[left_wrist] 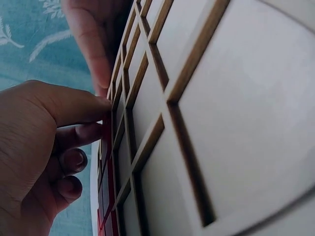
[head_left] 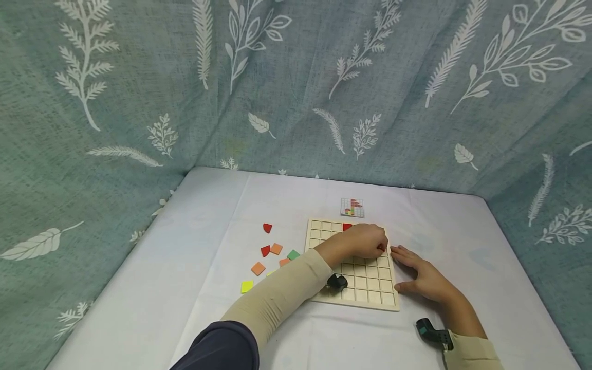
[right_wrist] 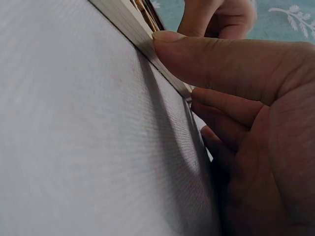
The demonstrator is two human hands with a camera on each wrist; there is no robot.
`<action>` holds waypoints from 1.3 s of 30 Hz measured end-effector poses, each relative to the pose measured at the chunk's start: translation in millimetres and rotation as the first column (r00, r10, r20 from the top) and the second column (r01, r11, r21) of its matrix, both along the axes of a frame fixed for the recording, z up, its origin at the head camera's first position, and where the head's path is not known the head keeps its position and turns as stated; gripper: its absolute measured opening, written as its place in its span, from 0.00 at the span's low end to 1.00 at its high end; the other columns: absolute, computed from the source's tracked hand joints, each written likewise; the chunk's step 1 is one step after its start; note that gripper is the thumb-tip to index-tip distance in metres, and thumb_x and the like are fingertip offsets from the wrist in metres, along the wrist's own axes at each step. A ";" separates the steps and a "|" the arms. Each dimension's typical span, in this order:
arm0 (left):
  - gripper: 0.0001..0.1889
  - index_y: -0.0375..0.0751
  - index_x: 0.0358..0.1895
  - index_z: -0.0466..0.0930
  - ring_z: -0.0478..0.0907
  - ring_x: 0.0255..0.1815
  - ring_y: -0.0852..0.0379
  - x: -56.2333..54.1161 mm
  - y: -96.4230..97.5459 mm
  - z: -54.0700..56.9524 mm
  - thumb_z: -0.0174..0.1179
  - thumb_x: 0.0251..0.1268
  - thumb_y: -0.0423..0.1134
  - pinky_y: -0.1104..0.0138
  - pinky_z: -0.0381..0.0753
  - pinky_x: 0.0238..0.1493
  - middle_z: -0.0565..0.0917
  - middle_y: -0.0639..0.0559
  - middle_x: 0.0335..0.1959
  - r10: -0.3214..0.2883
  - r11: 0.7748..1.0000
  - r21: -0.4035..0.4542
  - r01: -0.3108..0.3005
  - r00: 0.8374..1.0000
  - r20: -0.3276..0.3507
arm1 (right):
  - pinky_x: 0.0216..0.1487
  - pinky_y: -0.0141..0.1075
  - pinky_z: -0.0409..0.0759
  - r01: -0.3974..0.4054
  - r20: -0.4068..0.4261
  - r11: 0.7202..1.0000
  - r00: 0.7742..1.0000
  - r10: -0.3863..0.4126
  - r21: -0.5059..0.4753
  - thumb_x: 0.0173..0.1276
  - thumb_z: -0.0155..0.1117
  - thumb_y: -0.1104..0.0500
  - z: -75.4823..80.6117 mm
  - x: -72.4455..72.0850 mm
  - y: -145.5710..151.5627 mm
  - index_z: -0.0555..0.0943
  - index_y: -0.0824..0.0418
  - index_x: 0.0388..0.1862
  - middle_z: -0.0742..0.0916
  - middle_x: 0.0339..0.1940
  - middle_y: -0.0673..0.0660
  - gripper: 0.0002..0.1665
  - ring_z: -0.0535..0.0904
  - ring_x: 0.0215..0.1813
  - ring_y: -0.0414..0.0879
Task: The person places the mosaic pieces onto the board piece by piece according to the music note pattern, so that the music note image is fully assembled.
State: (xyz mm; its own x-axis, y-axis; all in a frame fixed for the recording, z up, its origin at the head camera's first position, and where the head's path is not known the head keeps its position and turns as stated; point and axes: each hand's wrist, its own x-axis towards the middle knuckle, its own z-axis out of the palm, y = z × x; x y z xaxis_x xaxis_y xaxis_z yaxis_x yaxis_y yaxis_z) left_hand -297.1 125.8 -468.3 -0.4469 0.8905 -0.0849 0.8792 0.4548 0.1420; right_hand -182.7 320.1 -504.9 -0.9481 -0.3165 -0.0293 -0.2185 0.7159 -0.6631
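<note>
My left hand reaches across the pale wooden grid board to its right side. Thumb and index finger pinch a small red tile low over the squares there, while the other fingers curl loosely in the left wrist view. Another red tile lies in the board's top row, and most of the upper grid is hidden behind the left hand. My right hand rests beside the board, fingers extended. Its thumb and fingertips are right at the board's edge.
Left of the board lie loose tiles: red quarter-circles, orange squares, a green one and a yellow square. A pattern card lies behind the board. Patterned curtain surrounds the white table.
</note>
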 end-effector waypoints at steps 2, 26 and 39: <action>0.06 0.54 0.36 0.86 0.72 0.31 0.66 0.2 -0.7 0.2 0.59 0.66 0.41 0.71 0.71 0.33 0.78 0.63 0.32 0.005 1.000 0.002 -0.005 1.000 -0.003 | 0.67 0.64 0.49 0.001 -0.003 1.000 1.000 -0.001 0.002 0.47 0.78 0.50 0.8 0.4 -0.7 0.69 0.62 0.71 0.65 0.75 0.58 0.52 0.50 0.76 0.60; 0.05 0.56 0.33 0.85 0.72 0.30 0.66 4.6 -10.0 9.2 0.60 0.65 0.42 0.69 0.72 0.30 0.77 0.64 0.31 0.007 0.999 -0.044 -0.009 0.999 -0.037 | 0.66 0.65 0.49 -0.018 -0.018 1.000 1.000 0.018 0.013 0.48 0.78 0.50 0.9 -1.2 -3.7 0.68 0.62 0.71 0.65 0.75 0.58 0.52 0.50 0.76 0.61; 0.03 0.55 0.36 0.84 0.72 0.32 0.65 3.0 -17.6 12.7 0.62 0.63 0.42 0.69 0.72 0.33 0.76 0.63 0.34 -0.003 0.999 -0.038 0.002 0.999 -0.037 | 0.67 0.64 0.50 0.007 -0.008 1.000 1.000 -0.007 0.025 0.47 0.78 0.51 -2.1 -0.5 -0.3 0.69 0.61 0.71 0.65 0.75 0.58 0.51 0.51 0.76 0.61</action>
State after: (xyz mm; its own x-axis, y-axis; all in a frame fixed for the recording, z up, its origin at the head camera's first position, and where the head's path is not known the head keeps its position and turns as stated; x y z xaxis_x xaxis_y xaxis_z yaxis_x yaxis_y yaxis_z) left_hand -294.1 108.2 -455.6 -0.4480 0.8882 -0.1016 0.8848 0.4568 0.0918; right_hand -183.2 319.9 -507.0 -0.9507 -0.3088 -0.0293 -0.2186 0.7340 -0.6430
